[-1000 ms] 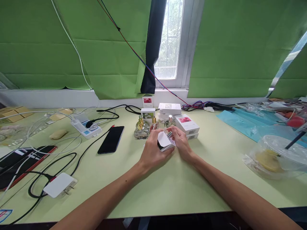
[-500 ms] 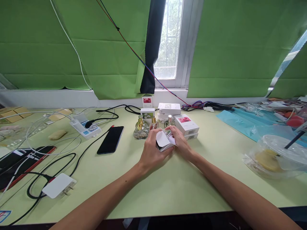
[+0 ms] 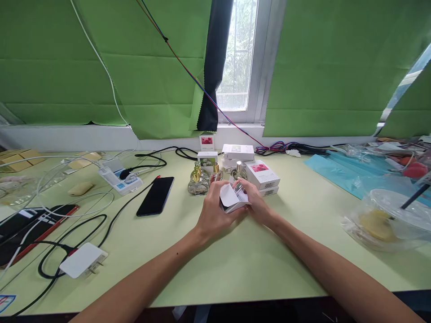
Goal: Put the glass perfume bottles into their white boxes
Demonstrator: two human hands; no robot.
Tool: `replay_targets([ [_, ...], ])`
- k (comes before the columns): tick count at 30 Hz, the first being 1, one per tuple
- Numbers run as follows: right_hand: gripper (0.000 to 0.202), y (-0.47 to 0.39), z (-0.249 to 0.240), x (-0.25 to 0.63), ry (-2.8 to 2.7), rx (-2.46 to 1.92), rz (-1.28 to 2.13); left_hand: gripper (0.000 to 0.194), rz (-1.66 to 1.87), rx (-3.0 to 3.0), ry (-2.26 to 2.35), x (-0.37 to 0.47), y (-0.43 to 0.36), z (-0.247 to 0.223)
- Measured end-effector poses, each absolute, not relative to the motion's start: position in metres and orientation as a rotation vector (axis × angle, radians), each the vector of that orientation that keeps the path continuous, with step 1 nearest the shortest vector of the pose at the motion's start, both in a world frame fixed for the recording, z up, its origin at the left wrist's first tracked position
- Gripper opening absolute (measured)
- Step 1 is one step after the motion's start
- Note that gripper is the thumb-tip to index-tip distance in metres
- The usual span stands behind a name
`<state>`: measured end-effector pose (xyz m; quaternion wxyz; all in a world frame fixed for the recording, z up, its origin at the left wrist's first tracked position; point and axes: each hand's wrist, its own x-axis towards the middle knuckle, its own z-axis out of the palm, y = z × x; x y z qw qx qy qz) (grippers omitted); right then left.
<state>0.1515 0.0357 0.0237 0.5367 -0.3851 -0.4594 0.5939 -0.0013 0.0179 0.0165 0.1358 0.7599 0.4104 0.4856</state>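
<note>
My left hand (image 3: 215,204) is closed around a small white box (image 3: 229,197), its lid flap standing up. At the box's mouth, the fingers of my right hand (image 3: 254,202) pinch a perfume bottle (image 3: 239,188), of which mainly the shiny silver neck or cap shows. The lower part of this bottle is hidden by the box and fingers. Just behind my hands stand gold-capped perfume bottles (image 3: 198,185), a reddish perfume bottle (image 3: 216,174) and a silver-capped perfume bottle (image 3: 239,170).
Printed white boxes (image 3: 261,174) are stacked to the right, with more white boxes (image 3: 238,152) behind. At left lie a black phone (image 3: 155,196), a power strip (image 3: 123,181), cables and a white charger (image 3: 84,260). A lidded plastic cup (image 3: 387,220) in a bag lies right, near blue sheeting (image 3: 332,172).
My right fingers have shifted slightly along the box's mouth, and more of the silver part shows. The box has moved slightly right. The other things stay put.
</note>
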Motion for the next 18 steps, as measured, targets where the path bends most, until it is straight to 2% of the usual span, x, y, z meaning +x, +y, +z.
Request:
replay_targets([
  [18, 0.041, 0.0353, 0.0240, 0.1475, -0.941, -0.877, 1.495, 0.063, 1.390, 2.201, 1.157, -0.0001, 0.0177, 0.0167],
])
